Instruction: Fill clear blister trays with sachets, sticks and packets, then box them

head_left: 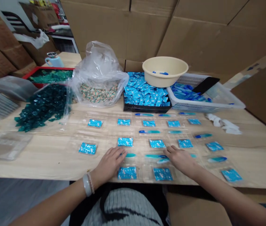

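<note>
Table [252, 147]: blue stick [153, 156] between left hand [109, 163], right hand [181, 159].

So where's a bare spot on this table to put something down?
Bare wood shows at the table's right end, beyond the white crumpled scraps, and front left, between the clear plastic tray and the nearest blue packet. It's crowded around the left hand and right hand, among the plastic sticks.

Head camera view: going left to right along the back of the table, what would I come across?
Red tray of green pieces → clear plastic bag of striped packets → black tray of blue sachets → white plastic basket of blue items
</note>
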`<state>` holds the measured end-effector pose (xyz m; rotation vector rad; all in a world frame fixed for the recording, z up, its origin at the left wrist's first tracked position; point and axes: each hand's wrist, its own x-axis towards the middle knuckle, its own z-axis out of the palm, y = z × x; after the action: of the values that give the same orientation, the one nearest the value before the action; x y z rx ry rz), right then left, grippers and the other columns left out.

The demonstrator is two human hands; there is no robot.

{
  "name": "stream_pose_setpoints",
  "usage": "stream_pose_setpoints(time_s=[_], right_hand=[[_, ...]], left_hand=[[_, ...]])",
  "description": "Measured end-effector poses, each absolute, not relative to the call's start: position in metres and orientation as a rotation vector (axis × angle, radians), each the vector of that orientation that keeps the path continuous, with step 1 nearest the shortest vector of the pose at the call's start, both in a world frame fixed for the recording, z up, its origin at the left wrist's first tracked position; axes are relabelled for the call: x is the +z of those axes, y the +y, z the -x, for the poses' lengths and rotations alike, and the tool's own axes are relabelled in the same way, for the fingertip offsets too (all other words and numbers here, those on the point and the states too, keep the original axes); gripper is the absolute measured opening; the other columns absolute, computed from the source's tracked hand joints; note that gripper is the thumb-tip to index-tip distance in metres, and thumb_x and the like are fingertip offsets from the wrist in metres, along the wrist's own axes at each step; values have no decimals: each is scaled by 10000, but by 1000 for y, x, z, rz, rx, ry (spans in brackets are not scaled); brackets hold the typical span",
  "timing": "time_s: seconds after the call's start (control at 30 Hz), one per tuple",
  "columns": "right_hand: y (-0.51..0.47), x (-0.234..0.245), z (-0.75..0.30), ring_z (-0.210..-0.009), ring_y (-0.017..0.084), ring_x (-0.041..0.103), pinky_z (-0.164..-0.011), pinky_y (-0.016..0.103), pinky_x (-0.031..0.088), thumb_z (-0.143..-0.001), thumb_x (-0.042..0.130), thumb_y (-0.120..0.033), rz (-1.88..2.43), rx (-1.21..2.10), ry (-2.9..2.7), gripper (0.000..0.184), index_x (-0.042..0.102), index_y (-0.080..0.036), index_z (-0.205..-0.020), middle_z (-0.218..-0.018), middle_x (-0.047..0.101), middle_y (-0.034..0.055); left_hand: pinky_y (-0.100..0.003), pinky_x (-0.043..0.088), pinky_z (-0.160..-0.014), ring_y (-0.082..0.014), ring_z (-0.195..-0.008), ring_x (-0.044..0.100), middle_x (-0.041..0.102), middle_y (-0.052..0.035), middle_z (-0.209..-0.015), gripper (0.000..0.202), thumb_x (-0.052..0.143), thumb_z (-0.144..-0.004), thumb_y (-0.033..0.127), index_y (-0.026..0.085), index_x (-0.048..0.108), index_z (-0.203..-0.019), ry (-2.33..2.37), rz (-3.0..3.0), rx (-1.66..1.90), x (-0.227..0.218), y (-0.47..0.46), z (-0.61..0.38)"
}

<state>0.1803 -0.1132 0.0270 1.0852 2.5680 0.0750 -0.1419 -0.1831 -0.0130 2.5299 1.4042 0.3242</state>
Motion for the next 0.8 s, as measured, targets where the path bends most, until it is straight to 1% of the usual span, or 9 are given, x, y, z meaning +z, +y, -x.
stream_pose_setpoints(time_s=[0.1,0.2,0.33,0.4,0.47,0.53,0.6,0.67,0.8], right_hand=[[-109,44,-172,-820,246,561,-658,346,468,-744,444,-79,-1213,-69,2663,196,585,-156,-856,-836,611,110],[-105,57,-134,-890,222,557,-746,366,467,-826,411,-243,-1562,-567,2915,216,571,-196,-963,-922,603,91],[-107,50,-65,-996,185,530,-838,366,444,-875,296,-390,-1762,-1511,2990,345,512,-248,-1103,-1085,549,69],[-98,44,-53,-1024,184,517,-863,376,427,-868,305,-417,-1687,-1665,2952,387,445,-260,-1193,-1134,526,72],[-70,46,-67,-1043,200,500,-876,392,409,-833,381,-438,-1781,-1459,2990,472,355,-259,-1269,-1161,508,84],[-24,56,-105,-1060,230,471,-885,404,385,-783,462,-446,-2111,-917,3025,565,339,-219,-1285,-1173,488,117],[33,70,-153,-1062,263,450,-906,401,346,-781,453,-424,-2355,-266,2883,492,475,-145,-1185,-1100,522,161],[88,81,-200,-1047,296,447,-898,404,327,-806,395,-369,-2470,117,2584,438,554,-74,-1089,-1046,536,222],[171,83,-256,-912,280,526,-764,375,377,-753,441,-235,-2340,-55,2281,361,600,-58,-1025,-1010,558,245]], left_hand=[[-438,269,-1024,-237,-1258,286,386,-97,-1336,424,400,-856,305,180,386,-1261,1315,-2488,349,-6,-186,141],[-440,242,-1041,-242,-1277,246,336,-123,-1363,462,417,-846,338,154,374,-1268,1282,-2315,509,13,-181,124],[-335,400,-933,-177,-1116,459,492,-113,-1224,424,365,-872,312,168,357,-1271,1177,-1953,825,42,-152,94],[-307,436,-872,-160,-1004,523,567,-88,-1098,353,345,-882,274,184,434,-1211,1176,-1928,863,46,-132,96],[-313,432,-868,-167,-983,520,574,-85,-1053,317,361,-873,235,180,488,-1158,1272,-2036,797,42,-110,112],[-344,423,-877,-185,-996,502,560,-98,-1059,310,376,-857,184,164,505,-1138,1400,-2193,669,32,-90,134],[-380,419,-879,-201,-1006,490,553,-108,-1058,316,378,-842,142,154,511,-1129,1487,-2330,536,19,-74,150],[-402,423,-871,-209,-1007,484,553,-106,-1047,313,394,-832,133,161,519,-1118,1530,-2422,435,7,-65,157],[-417,409,-904,-213,-1075,452,525,-90,-1139,384,432,-796,85,201,493,-1157,1561,-2497,390,-10,-66,157]])
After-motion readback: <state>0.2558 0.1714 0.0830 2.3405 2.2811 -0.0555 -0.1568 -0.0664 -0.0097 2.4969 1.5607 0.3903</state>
